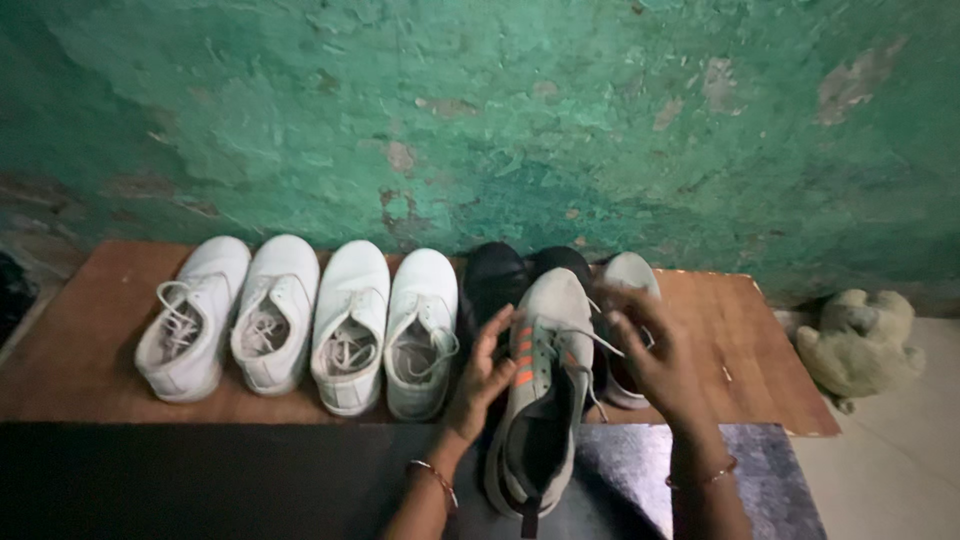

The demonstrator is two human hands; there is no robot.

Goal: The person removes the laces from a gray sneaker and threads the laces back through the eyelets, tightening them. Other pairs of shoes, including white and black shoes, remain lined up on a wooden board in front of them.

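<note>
A grey sneaker with orange stripes [545, 390] lies toe-first toward the wall, its heel over the board's front edge. My left hand [482, 377] rests against its left side, fingers spread. My right hand [652, 352] is at its right side, fingers curled near the white laces. Behind the sneaker stand two black shoes [495, 275], partly hidden. A second grey sneaker [632, 275] lies behind my right hand, mostly covered.
Several white lace-up shoes [350, 325] stand in a row on the wooden board [90, 340] to the left. A peeling green wall [500, 110] rises behind. A dark mat [200, 480] lies in front. A stuffed toy [860, 345] sits on the floor at right.
</note>
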